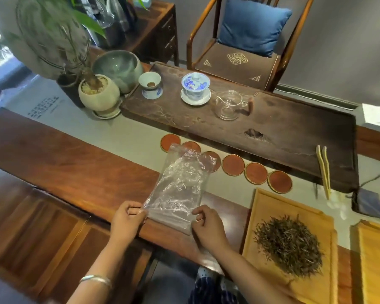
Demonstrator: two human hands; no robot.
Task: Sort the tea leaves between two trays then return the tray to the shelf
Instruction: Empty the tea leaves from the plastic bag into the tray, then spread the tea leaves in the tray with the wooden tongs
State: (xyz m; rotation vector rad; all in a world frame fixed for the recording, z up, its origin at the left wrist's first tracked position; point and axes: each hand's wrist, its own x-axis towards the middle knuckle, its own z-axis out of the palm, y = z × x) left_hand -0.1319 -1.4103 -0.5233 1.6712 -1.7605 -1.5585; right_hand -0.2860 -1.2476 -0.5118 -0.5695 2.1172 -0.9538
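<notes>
A clear plastic bag (pixel 180 185) is held flat above the table edge, and it looks empty. My left hand (pixel 127 220) pinches its near left corner and my right hand (pixel 206 224) pinches its near right corner. To the right a pale wooden tray (pixel 270 207) lies on the table with a heap of dark tea leaves (pixel 289 245) in it. A second yellow tray (pixel 373 255) lies at the far right, cut off by the frame, with only a few leaf bits showing.
Several round red coasters (pixel 233 165) line up behind the bag. A dark tea board (pixel 294 137) holds a lidded blue-and-white cup (pixel 195 84), a glass pitcher (pixel 228 105) and a strainer cup (pixel 150 84). Bamboo tongs (pixel 324 172), potted plant (pixel 99 95) and chair (pixel 239 58) stand behind.
</notes>
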